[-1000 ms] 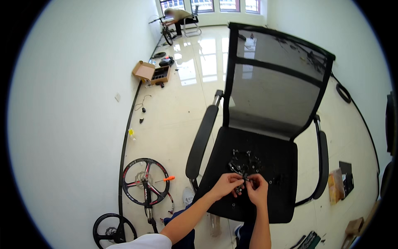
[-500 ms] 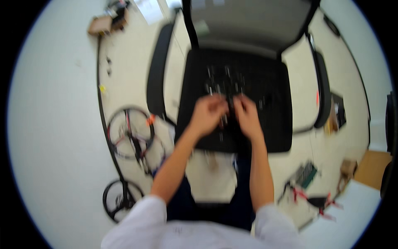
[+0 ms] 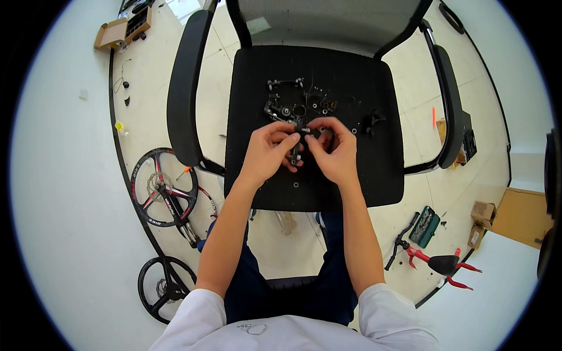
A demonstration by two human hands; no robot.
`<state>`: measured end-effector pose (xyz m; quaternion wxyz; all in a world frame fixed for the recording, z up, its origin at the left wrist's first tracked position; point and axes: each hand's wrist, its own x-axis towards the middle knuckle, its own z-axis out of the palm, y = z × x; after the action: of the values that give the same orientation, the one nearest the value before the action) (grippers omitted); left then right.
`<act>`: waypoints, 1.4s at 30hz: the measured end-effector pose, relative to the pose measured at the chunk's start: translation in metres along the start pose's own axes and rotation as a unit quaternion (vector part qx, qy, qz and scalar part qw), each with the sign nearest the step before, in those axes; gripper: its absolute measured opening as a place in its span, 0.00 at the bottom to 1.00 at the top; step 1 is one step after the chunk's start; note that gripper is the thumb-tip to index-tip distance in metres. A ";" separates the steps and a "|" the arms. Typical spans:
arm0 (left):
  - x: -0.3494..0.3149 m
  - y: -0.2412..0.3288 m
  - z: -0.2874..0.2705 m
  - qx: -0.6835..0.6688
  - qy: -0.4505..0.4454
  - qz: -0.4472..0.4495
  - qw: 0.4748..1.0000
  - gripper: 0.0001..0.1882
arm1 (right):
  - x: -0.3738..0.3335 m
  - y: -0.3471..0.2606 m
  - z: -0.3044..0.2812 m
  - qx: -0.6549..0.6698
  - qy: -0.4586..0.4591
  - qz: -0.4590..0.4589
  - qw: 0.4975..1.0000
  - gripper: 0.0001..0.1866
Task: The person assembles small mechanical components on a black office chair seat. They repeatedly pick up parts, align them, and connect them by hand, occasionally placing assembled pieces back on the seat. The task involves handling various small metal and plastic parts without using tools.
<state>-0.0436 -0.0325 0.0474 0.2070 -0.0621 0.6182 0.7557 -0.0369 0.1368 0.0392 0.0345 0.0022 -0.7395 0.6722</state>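
Over the black chair seat point(image 3: 257, 76), my left hand point(image 3: 269, 153) is closed round a small dark metal bike part point(image 3: 295, 153), its fingers curled beneath it. At the part's upper end, where a silver bolt shows, my right hand point(image 3: 335, 153) pinches with thumb and forefinger. Just beyond my fingers lie a black bracket with round fittings point(image 3: 274, 109), a dark ring clamp point(image 3: 299, 110) and a short bar with silver ends point(image 3: 285, 83). Several small nuts and washers are scattered around them. To the right of my right hand sits a black plastic piece point(image 3: 373, 121).
Armrests point(image 3: 186, 88) flank the seat, and a mesh backrest point(image 3: 328, 26) rises beyond. On the floor at left lie a spoked wheel point(image 3: 140, 193) and a black wheel point(image 3: 146, 272). At right are a green case point(image 3: 425, 226), a red bike frame point(image 3: 418, 254) and cardboard boxes point(image 3: 484, 213).
The view has sharpened and shifted, so the chair appears slightly further left and higher. My hands remain together over the seat, now plainly on the dark metal bike part.
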 end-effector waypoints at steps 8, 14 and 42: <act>0.000 0.000 0.001 0.000 0.009 0.008 1.000 0.15 | 0.006 0.008 0.001 0.058 -0.058 0.134 0.988 0.16; 0.001 0.000 0.003 0.028 0.005 0.012 1.000 0.15 | 0.007 0.002 -0.005 -0.006 -0.040 0.057 0.998 0.15; 0.001 -0.006 0.009 0.089 0.055 0.076 0.992 0.12 | 0.007 0.007 -0.004 -0.012 -0.077 0.044 0.996 0.13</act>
<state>-0.0406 -0.0227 0.0435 0.1195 -0.0378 0.6965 0.7066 -0.0442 0.1420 0.0332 -0.0524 0.0212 -0.7474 0.6620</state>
